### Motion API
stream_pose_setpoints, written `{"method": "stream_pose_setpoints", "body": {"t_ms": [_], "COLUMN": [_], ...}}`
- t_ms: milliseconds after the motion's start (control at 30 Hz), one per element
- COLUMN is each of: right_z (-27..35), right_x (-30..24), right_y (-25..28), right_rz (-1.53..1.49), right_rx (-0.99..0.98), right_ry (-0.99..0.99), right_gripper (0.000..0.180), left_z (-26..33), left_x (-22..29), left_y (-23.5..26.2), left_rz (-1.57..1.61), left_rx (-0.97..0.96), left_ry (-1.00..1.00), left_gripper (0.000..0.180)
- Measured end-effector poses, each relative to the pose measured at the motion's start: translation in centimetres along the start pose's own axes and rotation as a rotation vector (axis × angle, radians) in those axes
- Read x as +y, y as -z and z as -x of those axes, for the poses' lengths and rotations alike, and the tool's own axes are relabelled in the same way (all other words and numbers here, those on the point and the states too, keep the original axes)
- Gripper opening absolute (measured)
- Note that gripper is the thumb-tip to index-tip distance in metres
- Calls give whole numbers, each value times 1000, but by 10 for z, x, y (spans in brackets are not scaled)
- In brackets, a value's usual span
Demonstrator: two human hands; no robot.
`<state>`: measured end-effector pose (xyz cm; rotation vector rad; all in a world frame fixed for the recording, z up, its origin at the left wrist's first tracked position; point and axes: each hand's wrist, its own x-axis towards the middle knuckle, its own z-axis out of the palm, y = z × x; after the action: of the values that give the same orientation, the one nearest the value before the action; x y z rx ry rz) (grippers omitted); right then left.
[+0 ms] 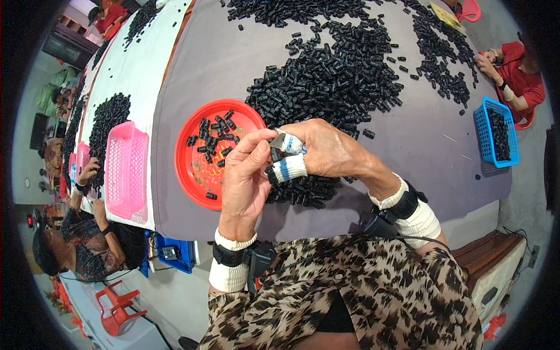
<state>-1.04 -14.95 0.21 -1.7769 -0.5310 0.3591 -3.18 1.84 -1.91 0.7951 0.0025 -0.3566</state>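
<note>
Our left hand (244, 175) pinches a small black piece (275, 155) while our right hand (333, 149) grips an apparent metal blade (279, 142) beside it (presumably for control), between the red tray (180, 153) and black heap (326, 79), seemingly set for easy reach.

Left hand (248, 169): fingers raised close to right hand's, grip partly hidden. Right hand (335, 149): white-wrapped fingers about small metal blade (279, 142). Black pieces (326, 81): large heap, grey-covered bench (204, 64). Red dish (188, 169): just left of hands, black pieces inside. Pink basket (125, 169): perforated, farther left. Blue basket (483, 137): far right, black pieces inside. Co-worker (519, 81): right, red top.
</note>
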Motion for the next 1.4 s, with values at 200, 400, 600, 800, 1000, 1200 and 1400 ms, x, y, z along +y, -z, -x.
{"method": "stream_pose_setpoints", "body": {"t_ms": [200, 400, 600, 800, 1000, 1200, 1400], "right_z": [1, 1, 1, 1, 2, 2, 1], "right_x": [2, 4, 0, 2, 5, 8, 10], "right_y": [-2, -3, -3, -4, -6, -7, -7], "right_rz": [8, 32, 22, 18, 1, -13, 8], "right_rx": [4, 6, -6, -5, 17, 28, 22], "right_ry": [27, 52, 21, 20, 27, 20, 26], "right_gripper": [40, 40, 38, 38, 39, 39, 39], "left_z": [0, 1, 1, 1, 0, 1, 1], "left_x": [1, 3, 2, 2, 2, 2, 1], "left_y": [-1, -2, 0, -1, 0, -1, 1], "left_rz": [-57, -83, -105, -106, -86, -82, -86], "left_rx": [-18, -27, -1, 2, -18, 3, -1], "left_ry": [-22, -23, -28, -25, -29, -16, -11], "left_gripper": [17, 17, 17, 18, 17, 18, 18]}}
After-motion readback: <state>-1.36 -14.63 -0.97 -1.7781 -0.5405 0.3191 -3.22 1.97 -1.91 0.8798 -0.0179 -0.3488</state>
